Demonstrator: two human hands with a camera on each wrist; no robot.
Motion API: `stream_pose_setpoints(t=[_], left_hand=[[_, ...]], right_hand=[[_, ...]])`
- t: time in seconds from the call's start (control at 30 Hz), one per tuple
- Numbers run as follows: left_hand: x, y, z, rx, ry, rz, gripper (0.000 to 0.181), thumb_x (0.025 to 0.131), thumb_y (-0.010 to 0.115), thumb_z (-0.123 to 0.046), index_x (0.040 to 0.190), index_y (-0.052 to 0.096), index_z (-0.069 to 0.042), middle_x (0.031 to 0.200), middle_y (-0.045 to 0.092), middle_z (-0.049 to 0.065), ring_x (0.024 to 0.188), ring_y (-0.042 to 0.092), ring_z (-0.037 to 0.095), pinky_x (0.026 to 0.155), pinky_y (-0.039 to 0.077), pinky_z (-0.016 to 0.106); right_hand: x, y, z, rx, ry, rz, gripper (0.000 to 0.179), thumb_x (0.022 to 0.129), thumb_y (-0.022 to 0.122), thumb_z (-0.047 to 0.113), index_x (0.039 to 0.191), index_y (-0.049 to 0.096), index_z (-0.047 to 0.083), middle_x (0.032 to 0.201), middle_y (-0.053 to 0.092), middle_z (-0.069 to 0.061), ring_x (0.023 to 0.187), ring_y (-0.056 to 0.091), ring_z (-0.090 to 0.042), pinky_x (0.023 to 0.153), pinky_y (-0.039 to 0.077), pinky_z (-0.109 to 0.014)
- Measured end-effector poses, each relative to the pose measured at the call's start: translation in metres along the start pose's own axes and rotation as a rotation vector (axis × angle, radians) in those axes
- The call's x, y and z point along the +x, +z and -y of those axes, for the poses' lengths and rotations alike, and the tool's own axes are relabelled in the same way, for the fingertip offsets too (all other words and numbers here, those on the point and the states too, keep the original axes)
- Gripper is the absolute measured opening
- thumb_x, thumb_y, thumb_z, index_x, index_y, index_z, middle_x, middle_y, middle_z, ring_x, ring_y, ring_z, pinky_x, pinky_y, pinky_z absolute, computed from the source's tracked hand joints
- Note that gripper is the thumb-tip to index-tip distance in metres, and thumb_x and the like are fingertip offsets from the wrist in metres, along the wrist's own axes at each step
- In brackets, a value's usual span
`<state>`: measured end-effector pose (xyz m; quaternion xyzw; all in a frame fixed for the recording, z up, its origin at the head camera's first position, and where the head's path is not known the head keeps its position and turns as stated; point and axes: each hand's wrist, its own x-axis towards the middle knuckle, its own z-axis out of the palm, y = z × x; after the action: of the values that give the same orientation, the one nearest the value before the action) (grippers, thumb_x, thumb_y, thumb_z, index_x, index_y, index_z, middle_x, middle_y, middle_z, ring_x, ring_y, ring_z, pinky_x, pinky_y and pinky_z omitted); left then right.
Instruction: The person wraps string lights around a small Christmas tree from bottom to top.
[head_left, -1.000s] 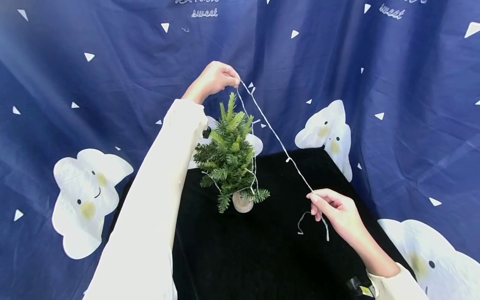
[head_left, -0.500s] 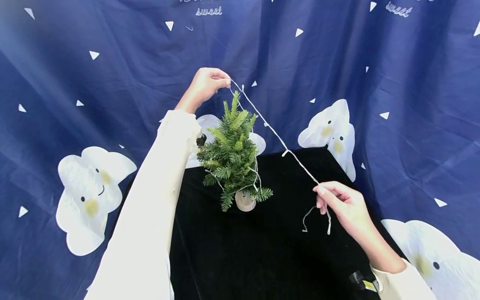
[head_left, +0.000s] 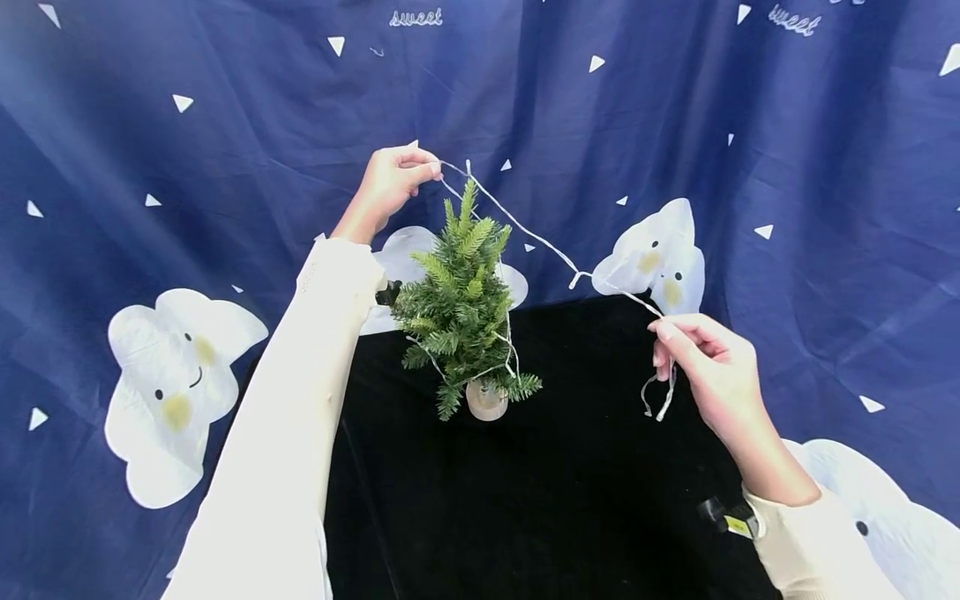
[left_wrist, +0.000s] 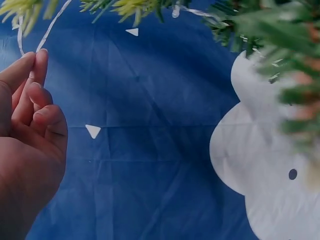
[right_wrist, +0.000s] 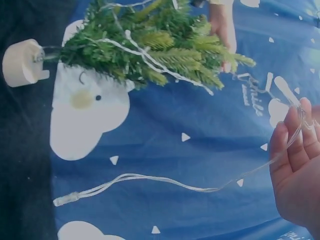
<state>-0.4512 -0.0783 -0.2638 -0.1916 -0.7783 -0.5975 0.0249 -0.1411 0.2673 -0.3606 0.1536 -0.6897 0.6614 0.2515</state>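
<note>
A small green artificial Christmas tree (head_left: 467, 304) stands upright on its pale round base (head_left: 486, 403). White string lights (head_left: 577, 276) lie along its lower branches and climb behind its right side. My left hand (head_left: 384, 190), just left of the treetop, pinches the strand between thumb and index finger; the left wrist view shows the cord looping at those fingertips. From there the strand slopes down to my right hand (head_left: 726, 375), which pinches it right of the tree, sagging slightly between. Below the right hand hangs a loose tail with a clear end piece (right_wrist: 66, 199).
A black cloth (head_left: 555, 500) covers the surface under the tree. Behind it hangs a dark blue curtain (head_left: 285, 100) with white triangles and smiling clouds (head_left: 183, 400). A small dark device with a yellow label (head_left: 738, 525) sits at my right cuff.
My left hand has moved left past the treetop with the strand. My right hand has risen and shifted slightly right, and the strand between them now sags. The tree stays put.
</note>
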Motion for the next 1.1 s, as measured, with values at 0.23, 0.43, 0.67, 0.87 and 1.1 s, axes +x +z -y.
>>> stream_pose_setpoints(t=[0.23,0.43,0.67,0.87,1.1], left_hand=[[-0.023,-0.003,0.002,-0.154,-0.016,-0.015,0.004,0.093,0.073,-0.013,0.096,0.074,-0.012,0.081,0.073,-0.003,0.058,0.045,0.012,0.051,0.035,0.021],[-0.027,-0.005,0.014,-0.236,-0.015,-0.051,0.005,0.094,0.071,-0.013,0.097,0.074,-0.009,0.084,0.073,-0.002,0.056,0.045,0.01,0.051,0.036,0.019],[-0.025,-0.003,0.028,-0.282,-0.011,-0.064,0.006,0.094,0.071,-0.015,0.098,0.073,-0.011,0.083,0.073,-0.003,0.055,0.045,0.009,0.05,0.035,0.019],[-0.027,-0.002,0.031,-0.287,-0.009,-0.057,0.005,0.094,0.072,-0.015,0.097,0.073,-0.011,0.083,0.073,-0.003,0.055,0.045,0.009,0.049,0.035,0.018],[-0.024,-0.003,0.028,-0.224,-0.04,-0.005,0.008,0.093,0.073,-0.015,0.099,0.073,-0.011,0.082,0.073,-0.004,0.055,0.045,0.009,0.05,0.034,0.018]], right_hand=[[0.024,0.003,0.009,0.06,-0.027,-0.014,0.008,0.094,0.062,-0.007,0.095,0.069,-0.009,0.065,0.064,-0.004,0.051,0.057,-0.016,0.056,0.048,-0.02],[0.057,0.008,0.024,0.178,-0.089,-0.077,0.008,0.092,0.063,-0.009,0.092,0.066,-0.016,0.061,0.062,-0.008,0.047,0.053,-0.019,0.052,0.047,-0.023],[0.107,0.017,0.051,0.259,-0.146,-0.174,0.009,0.089,0.065,-0.009,0.091,0.067,-0.018,0.056,0.058,-0.012,0.042,0.046,-0.022,0.045,0.041,-0.025],[0.144,0.022,0.071,0.295,-0.143,-0.208,0.011,0.087,0.069,-0.006,0.09,0.068,-0.016,0.054,0.056,-0.013,0.043,0.045,-0.021,0.042,0.041,-0.026],[0.17,0.035,0.093,0.285,-0.153,-0.173,0.016,0.088,0.072,-0.002,0.092,0.067,-0.016,0.056,0.056,-0.014,0.041,0.046,-0.022,0.042,0.042,-0.026]])
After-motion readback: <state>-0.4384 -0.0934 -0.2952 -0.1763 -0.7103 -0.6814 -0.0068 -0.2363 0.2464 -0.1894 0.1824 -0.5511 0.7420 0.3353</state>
